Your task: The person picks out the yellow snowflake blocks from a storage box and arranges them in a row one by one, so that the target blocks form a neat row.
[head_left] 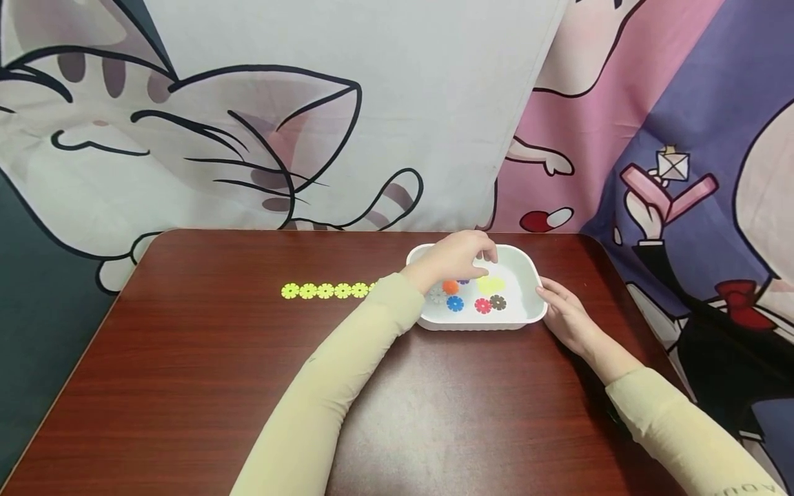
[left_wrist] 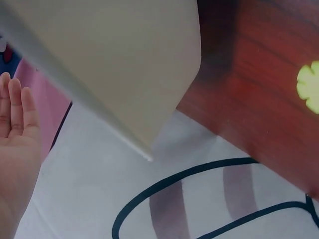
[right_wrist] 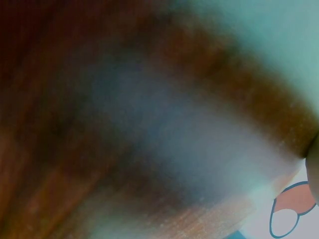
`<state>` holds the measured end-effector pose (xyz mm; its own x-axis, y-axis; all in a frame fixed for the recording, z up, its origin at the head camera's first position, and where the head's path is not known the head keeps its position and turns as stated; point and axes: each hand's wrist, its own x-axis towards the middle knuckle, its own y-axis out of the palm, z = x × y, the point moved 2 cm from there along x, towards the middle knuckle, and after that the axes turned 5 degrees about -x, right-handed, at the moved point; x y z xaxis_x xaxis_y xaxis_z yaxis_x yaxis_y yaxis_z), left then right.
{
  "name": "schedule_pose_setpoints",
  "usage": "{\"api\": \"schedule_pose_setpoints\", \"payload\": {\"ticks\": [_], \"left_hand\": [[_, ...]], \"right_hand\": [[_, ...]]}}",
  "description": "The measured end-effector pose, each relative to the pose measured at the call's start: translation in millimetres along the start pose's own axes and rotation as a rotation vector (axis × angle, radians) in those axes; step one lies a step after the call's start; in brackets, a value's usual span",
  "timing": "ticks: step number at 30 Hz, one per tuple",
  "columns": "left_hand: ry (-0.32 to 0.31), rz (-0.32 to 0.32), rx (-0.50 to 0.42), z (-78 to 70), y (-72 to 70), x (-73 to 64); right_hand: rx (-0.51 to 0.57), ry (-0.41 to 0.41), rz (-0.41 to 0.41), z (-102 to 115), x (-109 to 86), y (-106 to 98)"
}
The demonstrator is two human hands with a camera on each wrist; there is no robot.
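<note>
Over the white plastic tray (head_left: 527,296) my left hand (head_left: 455,258) reaches in from the left, thumb and fingers apart, with no thing visible between them. The left wrist view shows part of this hand (left_wrist: 17,144) with its fingers fairly straight, beside the tray's pale outer wall (left_wrist: 134,59). Inside the tray lie yellow flower-shaped discs (head_left: 491,284), a blue disc (head_left: 455,304), a red disc (head_left: 482,306), a dark grey disc (head_left: 497,302) and an orange disc (head_left: 450,287). My right hand (head_left: 571,317) holds the tray's right end by the rim; the right wrist view is mostly blurred.
A straight row of several yellow flower discs (head_left: 325,291) lies on the brown wooden table (head_left: 205,372), left of the tray. My left forearm crosses over the row's right end. A cartoon-printed cloth (head_left: 434,124) hangs behind the table's back edge.
</note>
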<state>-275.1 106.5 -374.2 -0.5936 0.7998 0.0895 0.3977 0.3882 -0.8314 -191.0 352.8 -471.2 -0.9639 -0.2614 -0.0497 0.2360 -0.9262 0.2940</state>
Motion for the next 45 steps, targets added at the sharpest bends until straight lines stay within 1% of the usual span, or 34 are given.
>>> {"api": "schedule_pose_setpoints", "payload": {"ticks": [5,9,15,21,24,29,33,37,39,43,45], "left_hand": [[-0.045,0.052,0.025,0.7,-0.5,7.1],[-0.075,0.087,0.022,3.0,1.2,13.5],[-0.081,0.113,0.02,7.3,6.2,23.1],[-0.106,0.169,-0.004,12.1,14.8,30.8],[-0.095,0.19,-0.008,14.9,20.5,33.8],[-0.083,0.233,0.014,20.0,30.2,33.9],[-0.089,0.247,0.019,20.8,34.0,32.3],[-0.108,0.252,0.006,20.9,34.9,30.0],[-0.128,0.252,0.004,22.4,34.9,28.5],[-0.133,0.235,0.001,27.6,35.1,26.7],[-0.138,0.228,-0.02,29.9,35.6,25.6]], "right_hand": [[-0.001,0.003,-0.003,0,-0.3,0],[0.007,0.005,0.001,0,0.0,1],[0.003,0.0,-0.001,-1,1.3,1],[-0.008,-0.001,0.001,-2,3.3,2],[-0.011,-0.003,-0.001,-3,3.8,2],[-0.008,-0.005,0.0,-2,4.1,2],[-0.004,-0.008,-0.004,-1,4.0,2],[-0.004,-0.004,-0.006,0,3.8,2],[-0.005,-0.003,-0.008,1,3.6,2],[-0.003,-0.001,-0.015,1,2.8,2],[0.001,0.0,-0.019,1,2.2,1]]}}
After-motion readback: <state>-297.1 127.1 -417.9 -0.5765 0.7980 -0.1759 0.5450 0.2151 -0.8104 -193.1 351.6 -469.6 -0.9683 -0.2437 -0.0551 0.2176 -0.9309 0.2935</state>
